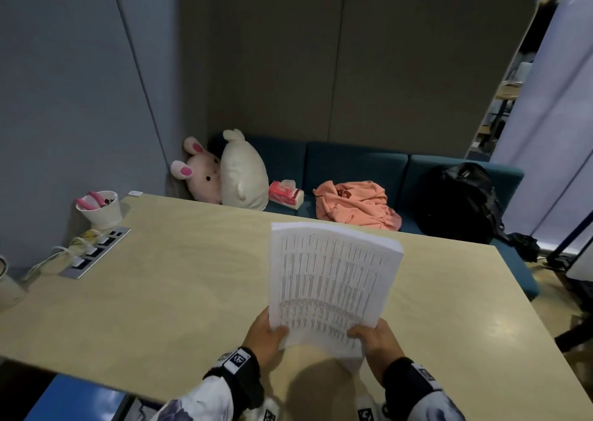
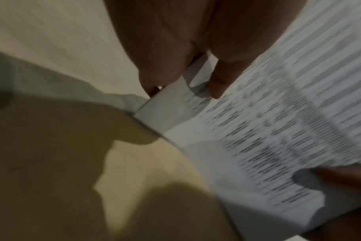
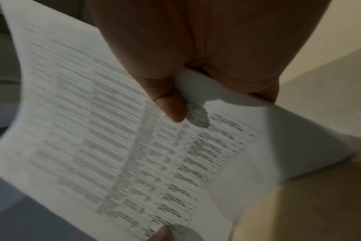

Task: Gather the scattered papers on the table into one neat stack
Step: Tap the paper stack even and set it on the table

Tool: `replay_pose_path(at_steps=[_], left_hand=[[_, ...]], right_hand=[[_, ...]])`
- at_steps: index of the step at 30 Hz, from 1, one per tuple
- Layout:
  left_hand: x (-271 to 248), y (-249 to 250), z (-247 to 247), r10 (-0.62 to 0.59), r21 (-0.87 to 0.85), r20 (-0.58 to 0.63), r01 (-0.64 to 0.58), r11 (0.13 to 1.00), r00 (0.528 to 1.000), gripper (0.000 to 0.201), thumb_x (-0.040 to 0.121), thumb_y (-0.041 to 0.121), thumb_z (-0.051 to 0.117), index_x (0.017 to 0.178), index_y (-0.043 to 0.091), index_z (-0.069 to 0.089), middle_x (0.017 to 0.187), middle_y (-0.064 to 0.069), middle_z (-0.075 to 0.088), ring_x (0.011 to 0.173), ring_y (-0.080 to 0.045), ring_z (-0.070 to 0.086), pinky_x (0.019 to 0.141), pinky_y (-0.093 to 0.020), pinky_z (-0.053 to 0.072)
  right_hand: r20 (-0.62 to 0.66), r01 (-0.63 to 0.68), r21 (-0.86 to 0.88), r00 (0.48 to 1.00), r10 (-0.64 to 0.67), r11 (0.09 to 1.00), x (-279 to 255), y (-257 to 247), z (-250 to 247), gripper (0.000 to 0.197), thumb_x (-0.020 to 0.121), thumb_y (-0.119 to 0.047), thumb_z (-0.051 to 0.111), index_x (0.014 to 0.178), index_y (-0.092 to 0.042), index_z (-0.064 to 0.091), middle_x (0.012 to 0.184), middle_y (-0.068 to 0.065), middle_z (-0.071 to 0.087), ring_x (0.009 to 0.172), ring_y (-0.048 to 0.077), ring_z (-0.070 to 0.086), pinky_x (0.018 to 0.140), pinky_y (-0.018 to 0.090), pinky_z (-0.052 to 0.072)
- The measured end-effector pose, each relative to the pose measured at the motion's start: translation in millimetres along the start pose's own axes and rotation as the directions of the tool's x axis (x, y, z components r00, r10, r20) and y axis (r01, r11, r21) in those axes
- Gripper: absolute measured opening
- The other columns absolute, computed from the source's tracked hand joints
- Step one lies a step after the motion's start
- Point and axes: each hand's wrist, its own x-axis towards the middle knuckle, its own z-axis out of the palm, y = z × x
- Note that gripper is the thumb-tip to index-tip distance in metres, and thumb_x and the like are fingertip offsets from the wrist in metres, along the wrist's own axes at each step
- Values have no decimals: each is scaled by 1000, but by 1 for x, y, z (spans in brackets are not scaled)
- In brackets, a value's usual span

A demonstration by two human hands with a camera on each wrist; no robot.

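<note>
A thick stack of printed white papers [image 1: 330, 279] is held up off the beige table [image 1: 160, 292], tilted away from me. My left hand [image 1: 268, 337] grips its lower left corner, thumb on the printed face. My right hand [image 1: 373, 337] grips the lower right corner the same way. In the left wrist view the thumb and fingers [image 2: 218, 84] pinch the paper stack [image 2: 268, 130] by its edge. In the right wrist view my thumb [image 3: 173, 107] presses on the top sheet [image 3: 113, 130], and the sheets bend near the grip.
A white cup [image 1: 100, 210] with pink-handled pliers and a power strip [image 1: 96, 252] sit at the table's left. Behind the table, a teal sofa [image 1: 356, 170] holds plush toys [image 1: 221, 170], a tissue pack [image 1: 285, 193], a pink garment [image 1: 356, 204] and a black backpack [image 1: 459, 199].
</note>
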Motion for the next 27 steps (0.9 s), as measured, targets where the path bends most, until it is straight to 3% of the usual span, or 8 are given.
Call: replay_pose_path(at_steps=[4,8,12,17,19,22,24,27], left_hand=[[0,-21,0,-45,108,70,38,993,997,43,96,-8,49,118,27,57,126,-3,65,130,-28,58,109,-32,43],[9,-15,-8,9,149,42,-15,989,999,38,96,-4,52,117,27,60,124,-3,69,124,-26,62,105,-32,47],[17,-2,-12,66,147,-9,-64,987,998,44,93,-3,54,108,38,63,124,-3,71,116,-24,65,105,-40,51],[19,-21,-9,-37,301,37,24,953,999,38,93,-1,56,120,25,65,132,-6,69,124,-27,63,108,-36,48],[17,-27,-7,-53,380,37,35,924,998,45,89,-2,49,126,17,66,129,-4,69,121,-27,63,101,-30,49],[15,-25,-6,-65,412,10,55,910,998,41,86,0,45,109,28,65,112,2,69,100,-21,62,86,-22,46],[15,-27,-5,-69,410,-8,66,910,998,38,88,3,45,106,32,61,110,5,67,97,-18,61,85,-21,45],[15,-26,-6,-77,440,-11,73,895,997,41,90,5,46,123,21,65,119,2,70,99,-17,61,87,-22,46]], right_hand=[[31,-102,-15,994,102,995,6,20,-5,34,77,10,60,88,-15,81,103,11,81,107,41,68,101,60,51],[1,-10,-24,1000,10,1000,5,5,-6,33,67,-2,62,93,-15,78,103,14,80,102,39,69,97,60,54],[21,56,-81,998,-55,995,14,-6,-11,34,70,-4,59,98,-5,79,104,20,78,98,41,71,91,62,55],[38,-39,-145,998,45,989,19,20,-13,37,62,-3,62,95,-8,79,107,20,78,105,41,70,96,59,54],[50,-97,-236,993,112,967,24,34,-16,40,62,-2,63,99,-7,76,108,19,76,107,43,67,93,55,57],[41,-140,-416,984,173,898,28,44,-23,40,78,2,59,117,-2,69,116,18,72,106,41,66,80,43,60],[30,-106,-490,990,139,865,26,46,-24,37,83,1,58,116,-11,69,119,13,72,107,34,66,85,39,57],[20,-51,-540,997,74,840,19,43,-24,31,85,-2,58,105,-25,65,117,7,73,105,26,65,83,27,47]])
